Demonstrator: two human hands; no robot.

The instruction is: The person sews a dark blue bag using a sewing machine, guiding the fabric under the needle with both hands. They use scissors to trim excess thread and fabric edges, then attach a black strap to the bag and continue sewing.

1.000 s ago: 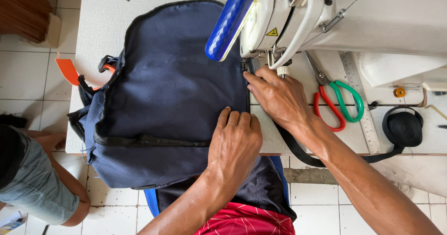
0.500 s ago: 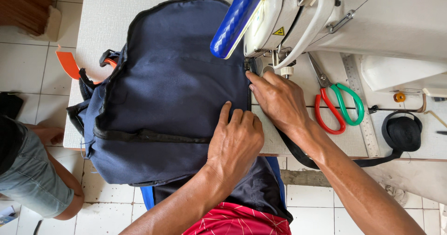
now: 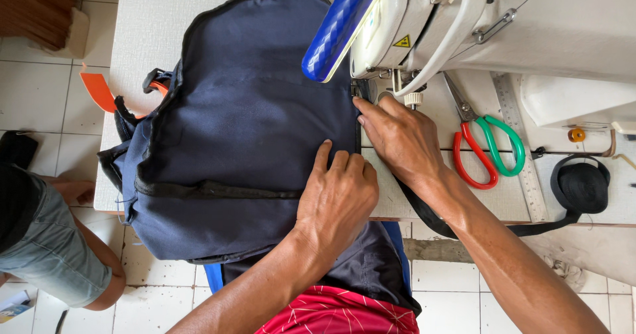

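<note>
A dark navy backpack panel [image 3: 245,122] lies flat on the white sewing table [image 3: 149,29], its lower part hanging over the front edge. My left hand [image 3: 338,198] presses flat on the fabric near its right edge. My right hand [image 3: 401,139] rests at the bag's right seam, fingertips by the presser foot of the white sewing machine [image 3: 477,26]. A black binding strap [image 3: 424,208] runs under my right wrist. Orange trim and a black buckle [image 3: 156,82] show at the bag's left side.
Scissors with one red and one green handle [image 3: 487,145] lie right of my hand beside a steel ruler [image 3: 520,148]. A roll of black webbing [image 3: 582,187] sits at the right. Another person's bent leg in grey shorts [image 3: 53,254] is at the lower left, over tiled floor.
The backpack has slid slightly away from me under the machine. Both hands have followed it, still flat on the fabric beside the seam.
</note>
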